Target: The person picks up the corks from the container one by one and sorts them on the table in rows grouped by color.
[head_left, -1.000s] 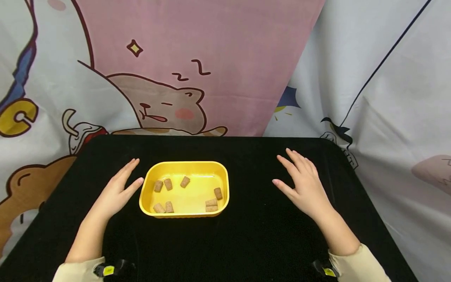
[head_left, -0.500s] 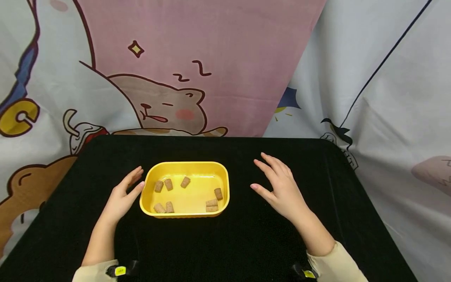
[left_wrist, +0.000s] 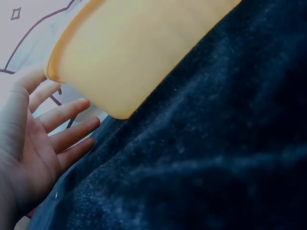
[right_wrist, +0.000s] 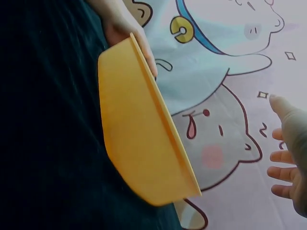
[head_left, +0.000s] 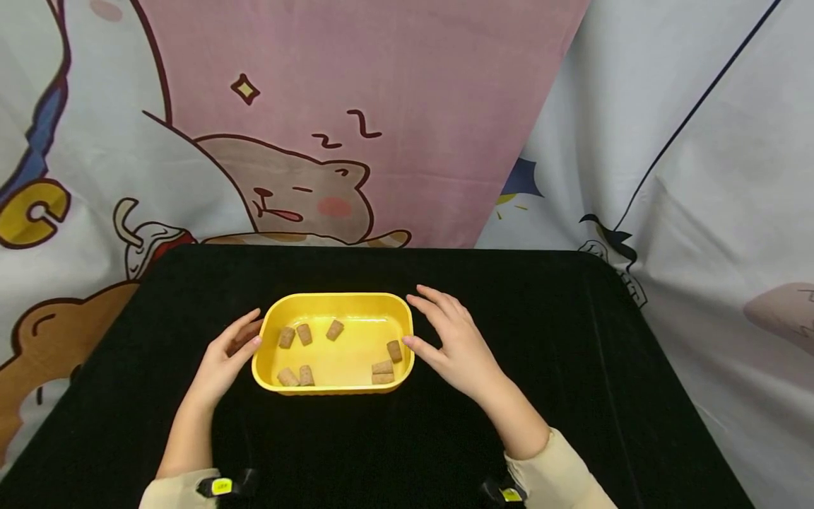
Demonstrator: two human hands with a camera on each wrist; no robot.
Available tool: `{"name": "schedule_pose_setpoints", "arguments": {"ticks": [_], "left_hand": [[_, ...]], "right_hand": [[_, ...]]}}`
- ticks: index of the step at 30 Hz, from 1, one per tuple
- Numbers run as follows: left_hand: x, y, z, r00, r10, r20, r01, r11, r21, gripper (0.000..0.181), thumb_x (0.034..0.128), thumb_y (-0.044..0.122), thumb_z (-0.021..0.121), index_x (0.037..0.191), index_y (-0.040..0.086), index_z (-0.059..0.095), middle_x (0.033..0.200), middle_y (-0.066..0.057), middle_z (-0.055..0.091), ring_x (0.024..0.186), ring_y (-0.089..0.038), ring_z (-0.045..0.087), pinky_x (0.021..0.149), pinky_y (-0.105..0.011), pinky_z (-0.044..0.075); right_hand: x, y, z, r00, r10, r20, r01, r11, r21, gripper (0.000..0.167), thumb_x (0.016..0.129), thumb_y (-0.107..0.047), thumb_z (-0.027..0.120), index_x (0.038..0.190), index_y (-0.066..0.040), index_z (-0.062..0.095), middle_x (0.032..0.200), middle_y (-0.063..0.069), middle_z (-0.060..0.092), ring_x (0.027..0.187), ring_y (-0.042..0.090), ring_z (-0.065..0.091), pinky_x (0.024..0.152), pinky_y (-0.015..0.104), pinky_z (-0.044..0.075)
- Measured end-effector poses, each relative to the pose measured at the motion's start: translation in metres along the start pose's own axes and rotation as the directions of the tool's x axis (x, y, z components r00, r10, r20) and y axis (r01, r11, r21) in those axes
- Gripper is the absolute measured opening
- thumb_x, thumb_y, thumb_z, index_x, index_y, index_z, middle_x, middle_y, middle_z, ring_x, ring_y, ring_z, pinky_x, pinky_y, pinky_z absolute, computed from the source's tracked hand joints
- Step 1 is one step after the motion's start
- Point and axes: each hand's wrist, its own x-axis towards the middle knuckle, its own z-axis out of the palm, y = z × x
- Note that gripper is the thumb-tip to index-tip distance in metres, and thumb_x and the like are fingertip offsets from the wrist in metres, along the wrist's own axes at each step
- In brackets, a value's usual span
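Note:
A yellow rectangular tray [head_left: 331,389] rests on the black cloth, its side wall [left_wrist: 134,52] filling much of the left wrist view. Inside lie several short brown cork-like cylinders [head_left: 335,329], scattered at the left and grouped at the lower right. My left hand [head_left: 217,362] is at the tray's left end, thumb tip at the rim and the other fingers loosely spread beside the wall. At the right end, my right hand [head_left: 456,348] has its fingers extended close to the rim. The right wrist view shows a gap between this hand [right_wrist: 293,153] and the tray.
Black cloth [head_left: 521,297] covers the table on all sides of the tray. Behind it hangs a curtain [head_left: 445,106] printed with cartoon animals, and pale folds of fabric [head_left: 718,198] hang at the right. Both wrists wear dark straps under cream sleeves [head_left: 559,470].
My right hand has moved left, from well away to the tray's right end. My left hand has come slightly right and nearer the left rim. The tray and its contents stay put.

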Motion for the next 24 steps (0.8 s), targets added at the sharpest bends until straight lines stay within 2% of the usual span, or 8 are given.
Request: {"name": "schedule_pose_setpoints", "arguments": {"ticks": [2, 5, 8, 16, 24], "left_hand": [[0.000, -0.003, -0.001, 1.000, -0.013, -0.001, 0.013, 1.000, -0.009, 0.052, 0.1012, 0.026, 0.049, 0.147, 0.006, 0.035, 0.139, -0.023, 0.046, 0.109, -0.003, 0.051, 0.084, -0.018, 0.045], [-0.001, -0.007, -0.003, 0.999, -0.034, 0.000, 0.034, 0.999, -0.013, 0.051, 0.1012, 0.028, 0.049, 0.147, 0.009, 0.037, 0.139, -0.022, 0.046, 0.108, 0.001, 0.051, 0.084, -0.019, 0.044], [-0.002, -0.011, -0.004, 0.999, -0.032, 0.002, 0.032, 0.999, -0.022, 0.049, 0.1014, 0.028, 0.048, 0.145, 0.009, 0.039, 0.138, -0.022, 0.047, 0.108, 0.000, 0.052, 0.085, -0.020, 0.044], [-0.003, -0.015, -0.002, 0.999, 0.025, 0.020, -0.023, 0.996, -0.081, 0.043, 0.1022, 0.020, 0.047, 0.142, 0.003, 0.043, 0.133, -0.024, 0.051, 0.107, -0.003, 0.056, 0.084, -0.022, 0.047], [-0.004, -0.017, -0.002, 0.999, 0.028, 0.019, -0.026, 0.995, -0.092, 0.043, 0.1025, 0.020, 0.046, 0.142, 0.003, 0.042, 0.134, -0.023, 0.050, 0.108, -0.002, 0.055, 0.084, -0.021, 0.046]], "right_hand": [[0.004, -0.005, 0.005, 1.000, -0.003, 0.010, 0.003, 1.000, 0.019, 0.059, 0.092, -0.050, 0.058, 0.141, -0.018, 0.047, 0.149, 0.004, 0.037, 0.134, 0.024, 0.033, 0.105, 0.055, 0.028], [0.010, -0.011, 0.012, 1.000, -0.012, 0.020, 0.011, 0.999, 0.053, 0.058, 0.092, -0.047, 0.059, 0.140, -0.018, 0.049, 0.147, 0.004, 0.039, 0.132, 0.023, 0.036, 0.104, 0.053, 0.031], [0.014, -0.016, 0.019, 0.999, -0.015, 0.039, 0.012, 0.996, 0.085, 0.056, 0.092, -0.045, 0.060, 0.139, -0.016, 0.050, 0.145, 0.005, 0.042, 0.130, 0.022, 0.038, 0.102, 0.051, 0.034], [0.027, -0.024, 0.041, 0.996, -0.003, 0.094, -0.010, 0.991, 0.134, 0.055, 0.091, -0.046, 0.061, 0.137, -0.016, 0.051, 0.140, 0.006, 0.047, 0.127, 0.020, 0.042, 0.102, 0.044, 0.036], [0.042, -0.026, 0.064, 0.982, 0.075, 0.172, -0.099, 0.986, 0.134, 0.056, 0.089, -0.045, 0.065, 0.136, -0.017, 0.052, 0.138, 0.003, 0.049, 0.127, 0.020, 0.043, 0.103, 0.043, 0.036]]}}
